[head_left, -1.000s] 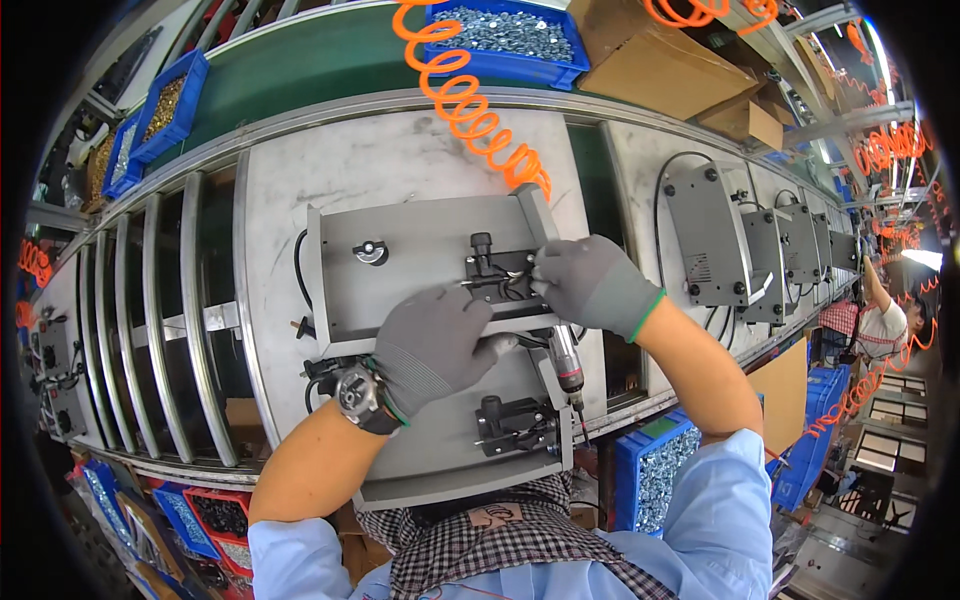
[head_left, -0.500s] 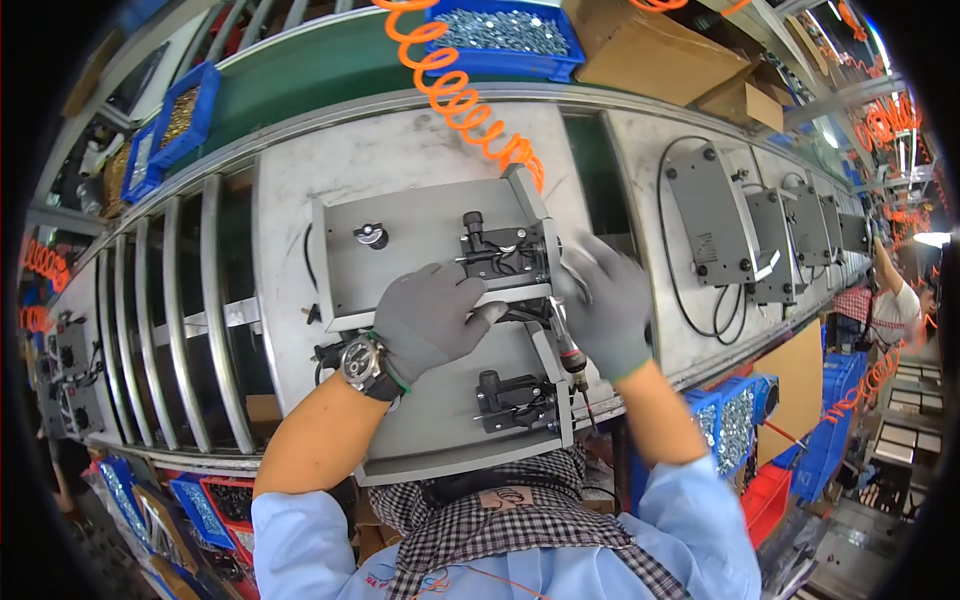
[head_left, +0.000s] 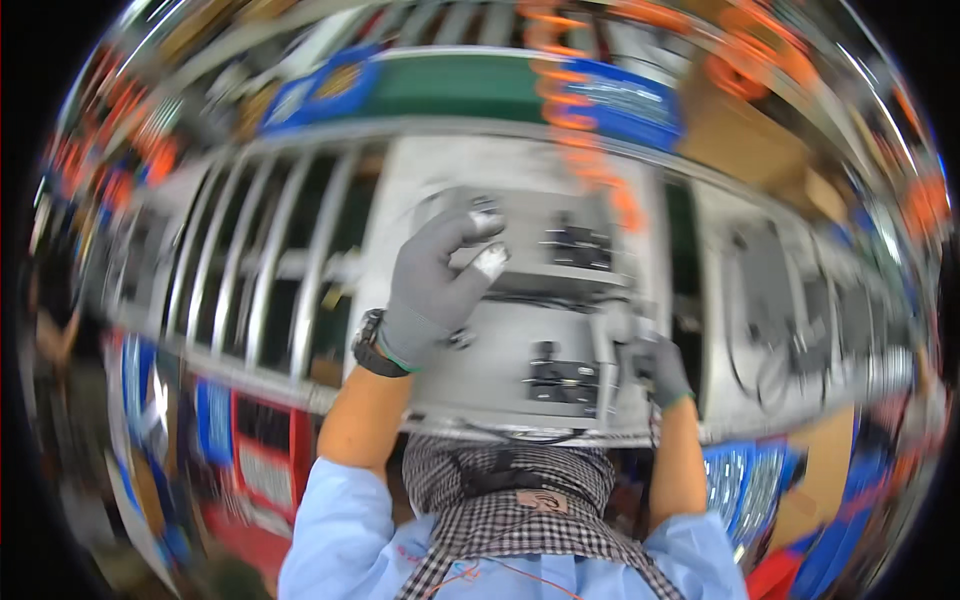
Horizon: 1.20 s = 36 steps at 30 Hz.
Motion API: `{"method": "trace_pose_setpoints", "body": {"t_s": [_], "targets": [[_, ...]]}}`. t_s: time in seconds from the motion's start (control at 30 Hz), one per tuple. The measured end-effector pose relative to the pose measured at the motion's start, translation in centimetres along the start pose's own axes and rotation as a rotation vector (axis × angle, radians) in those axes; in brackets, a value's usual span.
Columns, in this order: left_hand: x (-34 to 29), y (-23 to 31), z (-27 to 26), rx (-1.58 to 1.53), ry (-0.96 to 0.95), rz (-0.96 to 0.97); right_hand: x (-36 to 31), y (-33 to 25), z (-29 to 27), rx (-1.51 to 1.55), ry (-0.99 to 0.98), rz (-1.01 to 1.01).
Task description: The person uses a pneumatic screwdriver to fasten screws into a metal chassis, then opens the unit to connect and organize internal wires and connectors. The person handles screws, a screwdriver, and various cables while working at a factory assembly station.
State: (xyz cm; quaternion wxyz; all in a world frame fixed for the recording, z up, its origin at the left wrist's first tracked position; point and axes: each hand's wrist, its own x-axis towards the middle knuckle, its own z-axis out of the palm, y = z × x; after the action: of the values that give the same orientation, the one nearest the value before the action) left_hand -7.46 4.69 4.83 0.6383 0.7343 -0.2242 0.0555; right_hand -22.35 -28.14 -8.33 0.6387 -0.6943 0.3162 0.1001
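Two open grey metal housings lie one behind the other on the pale work board, the far housing [head_left: 530, 225] and the near housing [head_left: 480, 350]. Each holds a black fitting at its right side: the far fitting [head_left: 580, 243] and the near fitting [head_left: 562, 380]. My gloved left hand [head_left: 430, 280] is above the left part of the far housing, thumb and forefinger apart. Its forefinger tip is beside a small dark knob [head_left: 485, 204]. Right of the near housing, my gloved right hand [head_left: 668, 372] is closed around a slim screwdriver [head_left: 645, 330]; blur hides its details.
An orange coiled hose [head_left: 570, 120] hangs over the far housing. Blue bins of small metal parts [head_left: 625, 105] stand behind. A roller conveyor [head_left: 270, 260] runs to the left; further grey units [head_left: 765, 275] lie right. A red bin [head_left: 265, 450] is at the near left.
My whole view has swung, shifting the scene rightward and blurring it. My left hand has left the far housing's front edge for the knob. My right hand has drawn nearer and closed on the screwdriver.
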Motion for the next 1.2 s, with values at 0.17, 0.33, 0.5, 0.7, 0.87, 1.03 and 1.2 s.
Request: {"method": "trace_pose_setpoints", "body": {"t_s": [0.17,0.33,0.5,0.7,0.87,1.03,1.2], "targets": [[-17.7,-4.9,-7.4,0.044,0.782,-0.159,-6.0,-4.7,-2.2,1.148,-0.588,-0.336],[-37.6,-6.1,-18.0,1.125,1.377,-0.693,-11.7,-8.6,3.5,1.004,-0.167,-0.6],[-43.6,-3.0,-24.7,1.287,0.7,-1.087,-7.9,-9.3,9.9,1.049,-0.884,-0.322],[-38.0,-4.8,-25.8,1.519,0.369,-1.339,-7.2,-7.8,14.2,1.177,-0.776,-0.242],[-41.5,-6.5,-27.5,1.321,0.609,-1.163,-5.3,-5.7,11.4,1.142,-0.825,-0.153],[-45.9,-7.7,-31.0,0.966,0.827,-1.07,-8.2,-7.5,14.0,1.083,-0.708,-0.275],[-42.2,-5.0,-30.6,0.083,1.27,-0.997,-7.3,-6.7,13.2,1.114,-0.725,-0.242]]}}
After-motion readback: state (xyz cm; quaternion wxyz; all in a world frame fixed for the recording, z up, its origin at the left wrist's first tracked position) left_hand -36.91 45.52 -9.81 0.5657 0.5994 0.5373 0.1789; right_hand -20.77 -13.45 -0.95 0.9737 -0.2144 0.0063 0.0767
